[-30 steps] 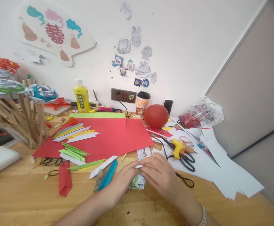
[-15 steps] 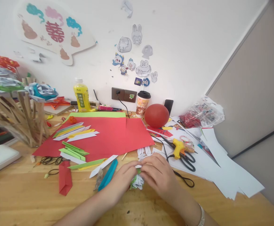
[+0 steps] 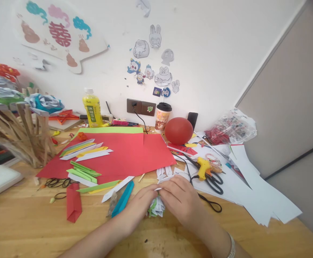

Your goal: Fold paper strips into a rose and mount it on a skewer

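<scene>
While left hand (image 3: pixel 142 203) holds paper (image 3: pixel 158 189), right (image 3: pixel 182 200) pinches.

The wall drawings (image 3: pixel 163 76) now sit slightly higher in view. The folded-paper cluster (image 3: pixel 158 208), partly hidden, seems to have turned slightly.

A wooden table (image 3: pixel 38 229) bears red paper sheets (image 3: pixel 126 150) with folded paper strips (image 3: pixel 86 150) on top. Beside them lie a folded red paper piece (image 3: pixel 73 203) and a blue strip (image 3: pixel 123 199). A yellow-labelled drink bottle (image 3: pixel 92 109), a lidded cup (image 3: pixel 162 118) and a red balloon (image 3: pixel 178 130) line the back, while a yellow glue gun (image 3: pixel 204 168) rests over white paper (image 3: pixel 264 193) at right, near black-handled scissors (image 3: pixel 214 182).
</scene>
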`<state>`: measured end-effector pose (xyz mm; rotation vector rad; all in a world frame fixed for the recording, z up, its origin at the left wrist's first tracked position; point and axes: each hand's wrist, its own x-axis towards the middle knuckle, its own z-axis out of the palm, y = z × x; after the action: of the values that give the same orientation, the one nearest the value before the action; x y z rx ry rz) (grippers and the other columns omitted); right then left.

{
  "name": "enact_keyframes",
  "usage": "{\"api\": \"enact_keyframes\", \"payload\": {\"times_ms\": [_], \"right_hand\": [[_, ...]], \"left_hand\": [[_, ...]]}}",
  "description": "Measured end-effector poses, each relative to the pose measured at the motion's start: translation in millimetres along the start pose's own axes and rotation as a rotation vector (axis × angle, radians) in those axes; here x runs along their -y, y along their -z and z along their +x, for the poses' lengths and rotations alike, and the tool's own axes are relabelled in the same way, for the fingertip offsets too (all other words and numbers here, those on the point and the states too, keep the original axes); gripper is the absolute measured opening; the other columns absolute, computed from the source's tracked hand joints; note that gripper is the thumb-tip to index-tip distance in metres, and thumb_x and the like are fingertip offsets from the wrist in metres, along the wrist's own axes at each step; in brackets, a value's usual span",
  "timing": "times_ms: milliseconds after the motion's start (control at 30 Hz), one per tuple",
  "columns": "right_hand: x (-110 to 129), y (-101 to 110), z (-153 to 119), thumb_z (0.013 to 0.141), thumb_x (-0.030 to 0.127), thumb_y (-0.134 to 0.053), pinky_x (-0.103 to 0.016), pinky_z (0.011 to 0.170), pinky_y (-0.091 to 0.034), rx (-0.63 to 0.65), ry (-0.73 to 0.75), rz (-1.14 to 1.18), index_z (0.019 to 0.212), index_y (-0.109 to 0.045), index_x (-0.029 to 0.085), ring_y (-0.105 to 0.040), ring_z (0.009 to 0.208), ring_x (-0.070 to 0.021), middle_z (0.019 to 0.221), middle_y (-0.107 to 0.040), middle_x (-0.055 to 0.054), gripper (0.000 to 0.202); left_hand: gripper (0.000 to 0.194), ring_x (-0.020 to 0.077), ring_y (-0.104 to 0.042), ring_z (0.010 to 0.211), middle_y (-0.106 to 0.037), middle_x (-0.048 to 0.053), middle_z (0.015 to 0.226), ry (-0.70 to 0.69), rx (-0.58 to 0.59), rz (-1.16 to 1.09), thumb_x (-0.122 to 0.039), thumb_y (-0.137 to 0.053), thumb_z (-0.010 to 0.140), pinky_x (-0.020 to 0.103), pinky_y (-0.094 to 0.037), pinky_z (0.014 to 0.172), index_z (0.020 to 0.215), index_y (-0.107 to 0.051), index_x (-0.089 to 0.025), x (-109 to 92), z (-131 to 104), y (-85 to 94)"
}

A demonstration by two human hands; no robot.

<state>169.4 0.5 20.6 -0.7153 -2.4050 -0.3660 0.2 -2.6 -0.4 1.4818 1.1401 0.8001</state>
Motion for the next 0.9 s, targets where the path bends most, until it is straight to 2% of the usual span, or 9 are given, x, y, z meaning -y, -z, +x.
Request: {"api": "enact_keyframes", "payload": {"times_ms": [67,133,200,267,333,467,567,700,900], "right_hand": [[0.0,1.3,0.5,0.087,0.009,-0.049,-0.034,0.068,-0.045,-0.046,-0.030,0.023,0.085,-0.061,0.014,-0.053,0.076,-0.0185,0.085,-0.065,-0.007,0.013],[-0.4,2.9,0.6,0.088,0.012,-0.050,-0.034,0.069,-0.046,-0.093,-0.072,0.076,0.088,-0.060,0.015,-0.053,0.078,-0.0187,0.086,-0.065,-0.007,0.010],[-1.0,5.2,0.2,0.088,0.017,-0.051,-0.034,0.071,-0.046,-0.135,-0.124,0.162,0.093,-0.060,0.015,-0.054,0.081,-0.0189,0.089,-0.064,-0.008,0.011],[-1.5,8.1,-0.1,0.090,0.020,-0.049,-0.034,0.072,-0.046,-0.162,-0.170,0.264,0.093,-0.060,0.017,-0.054,0.082,-0.0181,0.089,-0.063,-0.007,0.012],[-1.4,11.0,0.6,0.090,0.023,-0.050,-0.033,0.073,-0.046,-0.143,-0.194,0.356,0.087,-0.062,0.019,-0.054,0.083,-0.0174,0.089,-0.062,-0.005,0.013],[0.1,13.2,3.5,0.086,0.024,-0.056,-0.033,0.076,-0.046,-0.043,-0.221,0.432,0.085,-0.064,0.020,-0.054,0.086,-0.0179,0.091,-0.062,-0.005,0.009],[0.4,11.2,4.1,0.083,0.020,-0.060,-0.034,0.079,-0.046,-0.013,-0.320,0.512,0.084,-0.065,0.021,-0.055,0.088,-0.0178,0.092,-0.061,-0.005,0.006],[-2.2,6.9,2.6,0.077,0.023,-0.068,-0.033,0.081,-0.047,0.048,-0.436,0.663,0.079,-0.066,0.021,-0.055,0.091,-0.0178,0.093,-0.060,-0.004,0.004],[-2.9,5.9,1.6,0.081,0.022,-0.063,-0.033,0.078,-0.047,0.015,-0.386,0.580,0.077,-0.066,0.021,-0.056,0.088,-0.0173,0.089,-0.061,-0.003,0.005]], "left_hand": [[0.038,0.0237,-0.046,0.119,-0.058,0.007,0.124,0.052,-0.007,-0.081,-0.034,-0.041,0.076,0.036,-0.032,0.104,0.105,-0.063,-0.019,-4.2,1.5,-1.9],[0.035,0.0234,-0.053,0.108,-0.065,0.007,0.110,0.065,0.001,-0.194,-0.037,-0.041,0.077,0.035,-0.038,0.097,0.097,-0.064,-0.018,-10.9,3.0,-4.2],[0.035,0.0209,-0.060,0.079,-0.067,0.004,0.080,0.115,0.012,-0.311,-0.041,-0.040,0.078,0.032,-0.049,0.072,0.088,-0.064,-0.018,-17.4,4.5,-6.1],[0.035,0.0159,-0.052,0.053,-0.056,-0.001,0.056,0.213,0.015,-0.397,-0.045,-0.040,0.078,0.025,-0.041,0.046,0.081,-0.063,-0.018,-21.7,5.8,-6.7],[0.032,0.0127,-0.045,0.045,-0.050,-0.004,0.051,0.245,0.033,-0.432,-0.044,-0.043,0.076,0.021,-0.031,0.039,0.079,-0.061,-0.019,-23.4,6.6,-5.7],[0.022,0.0141,-0.048,0.055,-0.052,-0.003,0.061,0.151,0.055,-0.380,-0.036,-0.046,0.073,0.020,-0.033,0.041,0.078,-0.060,-0.020,-22.1,6.1,-2.3],[0.025,0.0182,-0.053,0.067,-0.057,0.000,0.068,0.154,0.025,-0.301,-0.038,-0.041,0.075,0.022,-0.036,0.044,0.078,-0.059,-0.020,-22.3,3.6,-2.2],[0.029,0.0218,-0.056,0.084,-0.061,0.006,0.096,0.176,-0.027,-0.222,-0.038,-0.036,0.076,0.023,-0.041,0.049,0.080,-0.058,-0.020,-25.2,-0.5,-3.8],[0.030,0.0247,-0.053,0.100,-0.058,0.008,0.110,0.160,-0.009,-0.132,-0.035,-0.035,0.076,0.024,-0.044,0.053,0.088,-0.058,-0.020,-23.9,-1.2,-3.7]]}}
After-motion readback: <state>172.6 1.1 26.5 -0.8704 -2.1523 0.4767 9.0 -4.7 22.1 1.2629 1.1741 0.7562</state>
